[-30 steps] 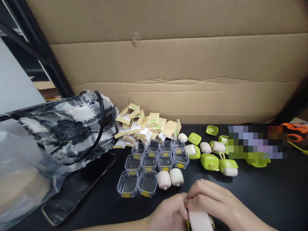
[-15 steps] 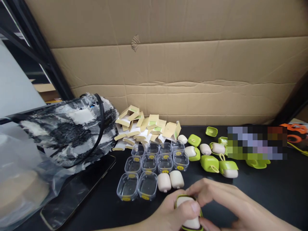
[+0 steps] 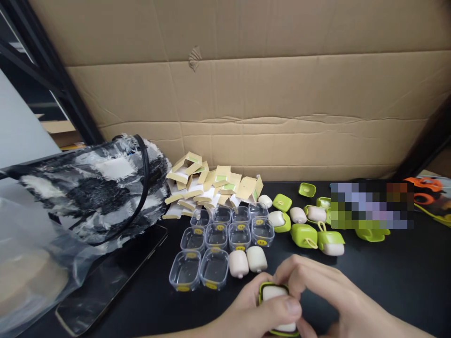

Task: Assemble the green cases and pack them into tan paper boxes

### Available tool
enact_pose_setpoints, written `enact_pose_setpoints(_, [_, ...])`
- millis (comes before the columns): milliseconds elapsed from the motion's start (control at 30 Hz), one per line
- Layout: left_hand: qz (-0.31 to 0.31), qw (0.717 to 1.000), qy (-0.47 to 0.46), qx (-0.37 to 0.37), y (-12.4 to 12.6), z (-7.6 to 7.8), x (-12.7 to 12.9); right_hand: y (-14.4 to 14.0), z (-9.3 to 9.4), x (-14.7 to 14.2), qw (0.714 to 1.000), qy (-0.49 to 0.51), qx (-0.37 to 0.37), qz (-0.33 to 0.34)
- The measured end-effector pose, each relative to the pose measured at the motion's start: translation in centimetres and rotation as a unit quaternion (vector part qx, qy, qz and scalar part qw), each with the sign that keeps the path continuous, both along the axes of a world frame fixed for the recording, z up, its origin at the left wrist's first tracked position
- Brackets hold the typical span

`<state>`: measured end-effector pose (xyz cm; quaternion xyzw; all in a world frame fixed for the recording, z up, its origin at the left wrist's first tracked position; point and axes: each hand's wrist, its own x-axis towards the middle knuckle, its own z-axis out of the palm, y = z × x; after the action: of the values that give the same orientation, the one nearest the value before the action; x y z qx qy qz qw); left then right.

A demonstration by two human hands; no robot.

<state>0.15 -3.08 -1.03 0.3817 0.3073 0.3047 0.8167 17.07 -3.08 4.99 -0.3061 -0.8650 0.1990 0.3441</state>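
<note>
Low in the view, my left hand (image 3: pixel 255 312) is closed around a small green case with a pale, rounded block (image 3: pixel 275 293) set in it. The left thumb lies across the block's face. My right hand (image 3: pixel 317 288) is curled against the case's right side, bent fingers at the upper rim and thumb at the lower rim. Part of the case is hidden by the fingers. Just beyond the hands, a pinkish block (image 3: pixel 238 264) and an off-white block (image 3: pixel 257 259) sit side by side, each with a small nub.
Clear plastic cups (image 3: pixel 214 268) with yellow stickers stand in rows left of the blocks. Behind them lie opened card sleeves (image 3: pixel 221 183). Green cases (image 3: pixel 304 235) and pale blocks are scattered to the right. A fluffy bag (image 3: pixel 102 188) and dark phone-like slab (image 3: pixel 116 281) lie left.
The left thumb has slid a little to the right and down over the pale block. Both hands stay on the green case. The camera view has shifted slightly.
</note>
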Motion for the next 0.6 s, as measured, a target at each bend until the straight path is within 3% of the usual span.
enact_pose_setpoints(133, [-0.005,1.000,0.013,-0.009,0.0,0.5,-0.1,0.1,0.2,0.1,1.000,-0.001,-0.016,0.012])
enact_pose_setpoints(267, [-0.001,1.000,0.018,-0.023,0.0,1.0,-0.2,0.1,0.1,0.9,0.996,-0.040,-0.079,0.007])
enact_pose_setpoints(467, [-0.042,0.999,0.008,0.010,-0.1,2.5,-0.3,0.4,1.2,0.7,0.988,-0.122,-0.083,0.045])
enact_pose_setpoints(600, [-0.046,0.998,-0.013,0.048,0.0,2.5,-0.4,0.3,2.0,0.0,0.985,-0.147,-0.091,0.015])
